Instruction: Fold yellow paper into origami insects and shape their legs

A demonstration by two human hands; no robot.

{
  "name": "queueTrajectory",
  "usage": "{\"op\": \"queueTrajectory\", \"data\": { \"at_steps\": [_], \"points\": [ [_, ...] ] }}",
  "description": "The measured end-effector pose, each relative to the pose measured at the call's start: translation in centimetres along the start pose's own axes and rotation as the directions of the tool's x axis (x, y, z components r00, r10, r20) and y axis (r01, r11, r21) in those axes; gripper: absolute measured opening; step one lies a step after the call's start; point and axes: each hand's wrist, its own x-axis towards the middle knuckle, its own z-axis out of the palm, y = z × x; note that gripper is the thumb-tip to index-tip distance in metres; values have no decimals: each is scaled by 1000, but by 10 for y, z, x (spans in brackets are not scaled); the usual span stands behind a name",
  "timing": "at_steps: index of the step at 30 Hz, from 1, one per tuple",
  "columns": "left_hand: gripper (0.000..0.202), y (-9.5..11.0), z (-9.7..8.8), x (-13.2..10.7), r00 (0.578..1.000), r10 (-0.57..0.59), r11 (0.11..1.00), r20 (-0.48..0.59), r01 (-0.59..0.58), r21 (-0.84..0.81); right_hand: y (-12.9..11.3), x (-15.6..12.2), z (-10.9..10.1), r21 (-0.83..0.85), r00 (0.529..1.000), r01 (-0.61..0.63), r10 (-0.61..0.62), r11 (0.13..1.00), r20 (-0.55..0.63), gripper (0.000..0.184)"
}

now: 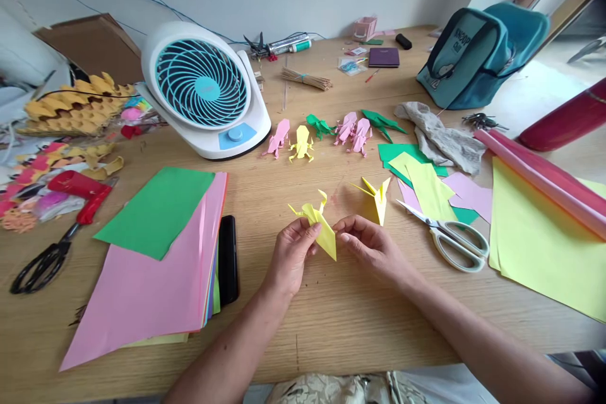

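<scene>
A yellow origami figure with thin curled legs at its far end is pinched by my left hand, the thumb lying on top. My right hand is closed, with its thumb and forefinger pinching the right edge of the same figure; the exact contact is partly hidden. Just beyond my right hand stands another yellow folded paper piece with pointed flaps. Farther back sit finished-looking paper frogs: a yellow one, a green one and several pink ones. A green pointed folded piece lies beside them.
Scissors and paper scraps lie at right, near yellow sheets and a rolled pink sheet. To the left are a paper stack, a black phone and a white fan. A teal bag stands behind.
</scene>
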Motion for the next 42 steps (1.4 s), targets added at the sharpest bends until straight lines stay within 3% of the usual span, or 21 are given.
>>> {"op": "queueTrajectory", "data": {
  "at_steps": [4,6,9,11,16,21,26,34,37,42],
  "points": [
    [25,1,3,-3,999,3,998,46,0,-55,1,-2,1,21,994,-46,43,999,102,29],
    [24,0,5,-5,992,-10,998,129,19,-66,1,-3,1,102,983,-111,94,989,159,35],
    [24,0,6,-7,948,-52,997,314,67,-38,1,-6,1,267,942,-268,193,926,276,43],
    [27,-1,5,-8,934,-47,999,353,53,-8,1,-8,3,342,925,-334,236,878,297,41],
    [28,-3,4,-5,958,20,998,287,-38,59,-4,-12,6,404,943,-327,264,855,204,41],
    [30,-5,2,-2,958,73,986,276,-111,123,-3,-10,5,275,984,-148,170,950,-60,41],
    [23,-4,2,-2,943,122,966,310,-184,179,5,-4,1,146,971,-52,84,988,-222,45],
    [28,-16,0,2,960,275,915,54,-278,293,7,-4,6,39,993,-39,43,999,-110,43],
    [29,-15,0,2,968,248,921,45,-250,300,4,-5,5,-34,996,-57,54,998,-73,41],
    [29,-15,-1,0,983,158,924,94,-181,336,11,-3,4,-78,992,-50,40,996,-122,45]
  ]
}}
